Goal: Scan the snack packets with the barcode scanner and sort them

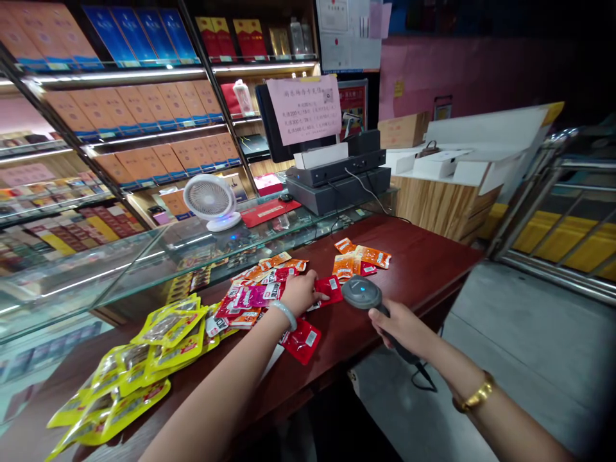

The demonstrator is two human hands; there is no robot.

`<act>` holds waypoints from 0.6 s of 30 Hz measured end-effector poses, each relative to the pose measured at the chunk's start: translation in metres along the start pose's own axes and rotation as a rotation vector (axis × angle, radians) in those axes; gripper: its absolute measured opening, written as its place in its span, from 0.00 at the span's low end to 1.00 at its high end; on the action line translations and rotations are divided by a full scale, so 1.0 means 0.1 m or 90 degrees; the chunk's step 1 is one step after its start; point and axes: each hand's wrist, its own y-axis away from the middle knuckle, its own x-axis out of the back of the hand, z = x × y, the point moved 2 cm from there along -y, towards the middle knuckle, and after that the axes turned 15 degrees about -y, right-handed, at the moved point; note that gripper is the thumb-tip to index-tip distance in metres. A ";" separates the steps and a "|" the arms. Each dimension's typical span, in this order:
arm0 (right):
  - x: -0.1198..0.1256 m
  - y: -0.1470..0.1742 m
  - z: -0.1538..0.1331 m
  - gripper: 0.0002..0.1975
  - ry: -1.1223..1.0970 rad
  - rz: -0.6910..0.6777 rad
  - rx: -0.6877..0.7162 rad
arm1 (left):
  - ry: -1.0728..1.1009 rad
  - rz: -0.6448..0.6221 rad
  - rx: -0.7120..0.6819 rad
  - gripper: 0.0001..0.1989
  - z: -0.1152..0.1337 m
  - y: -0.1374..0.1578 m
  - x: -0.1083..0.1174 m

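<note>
My right hand (397, 327) is wrapped round the handle of a dark grey barcode scanner (362, 293), held above the table with its head toward the packets. A small red snack packet (332, 287) lies under the fingertips of my left hand (302, 295), which pinch its left side. Beside and beneath that hand is a pile of red, purple and orange snack packets (260, 294). Another red packet (303, 340) lies nearer to me, its white barcode label facing up. Beyond the scanner sits a smaller group of orange and red packets (360, 258).
Yellow snack bags (129, 366) are heaped on the left of the dark red table (414, 244). Behind stand a glass counter (158, 253), a white fan (210, 199) and a monitor (274, 122) with a pink notice. A metal railing (534, 192) is at right.
</note>
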 end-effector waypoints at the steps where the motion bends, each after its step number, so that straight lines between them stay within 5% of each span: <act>1: -0.01 0.00 -0.01 0.24 0.003 -0.006 0.003 | 0.003 0.000 0.002 0.23 -0.01 0.01 0.00; 7: 0.00 0.00 -0.01 0.26 -0.014 0.002 0.002 | 0.062 0.036 0.041 0.21 -0.03 -0.06 -0.01; 12: 0.06 -0.01 0.04 0.27 -0.034 0.056 -0.006 | 0.337 0.080 0.145 0.22 0.25 -0.50 -0.03; 15: 0.12 0.00 0.04 0.28 -0.033 0.075 -0.014 | 0.483 0.088 0.109 0.24 0.52 -0.75 -0.05; 18: 0.16 0.05 0.03 0.29 -0.018 0.070 -0.015 | 0.436 0.123 0.034 0.31 0.63 -0.76 -0.04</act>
